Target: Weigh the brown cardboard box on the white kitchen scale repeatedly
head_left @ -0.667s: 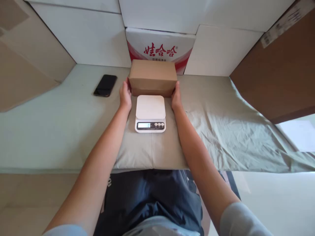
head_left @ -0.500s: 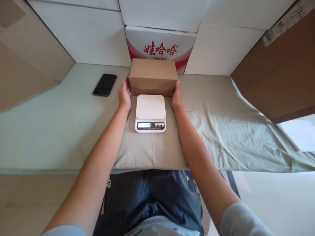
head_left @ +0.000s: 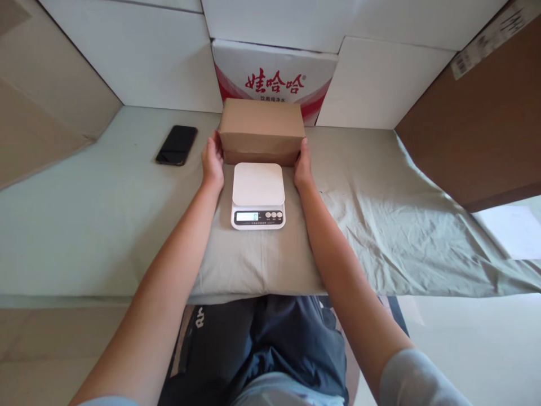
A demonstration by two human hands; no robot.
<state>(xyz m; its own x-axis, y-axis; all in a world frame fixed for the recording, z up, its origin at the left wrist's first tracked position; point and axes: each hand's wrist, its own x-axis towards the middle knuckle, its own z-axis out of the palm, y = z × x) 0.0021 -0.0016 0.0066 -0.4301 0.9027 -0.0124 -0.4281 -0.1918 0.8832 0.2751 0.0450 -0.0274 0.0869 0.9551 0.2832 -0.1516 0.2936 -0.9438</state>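
Grey-green cloth point(head_left: 380, 225) covers the table under both hands, with open room to the right. Brown box point(head_left: 262, 131) sits between the hands, its back against a white carton point(head_left: 274, 73) with red writing. Left hand point(head_left: 212, 160) and right hand point(head_left: 303, 163) press flat on its ends; fingertips are hidden. Scale point(head_left: 258, 194) lies between the wrists, just before the box. Phone point(head_left: 176, 145) lies left, apart.

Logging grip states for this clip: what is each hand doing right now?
Left hand: open, pressed flat on the cardboard box's left end.
Right hand: open, flat against its right end.
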